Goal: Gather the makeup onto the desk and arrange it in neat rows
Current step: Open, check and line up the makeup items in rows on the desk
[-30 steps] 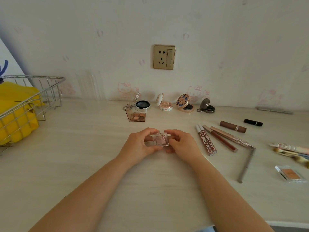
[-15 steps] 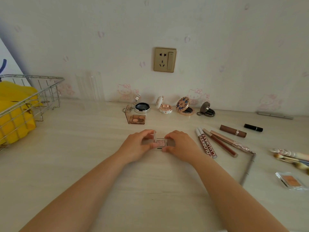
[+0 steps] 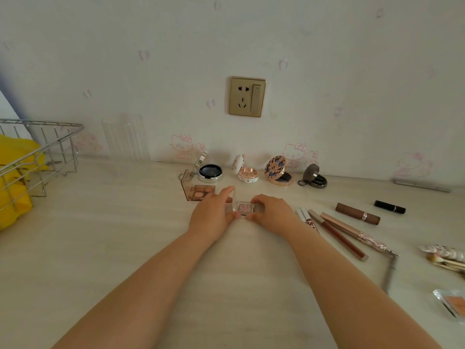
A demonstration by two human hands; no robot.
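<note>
One desk [image 3: 105,248] holds one wire basket [image 3: 42,152] at nine o'clock. Four round compacts [image 3: 210,170] (all open) line the wall at twelve o'clock, one brown eyeshadow palette [image 3: 200,191] before them. Two lipsticks [image 3: 357,214] and several slim tubes [image 3: 339,235] lie at three o'clock. Both forearms reach forward. The left hand [image 3: 211,215] and right hand [image 3: 273,214] pinch one small pink eyeshadow case [image 3: 243,207] between curled fingertips, low at the desk's centre.
</note>
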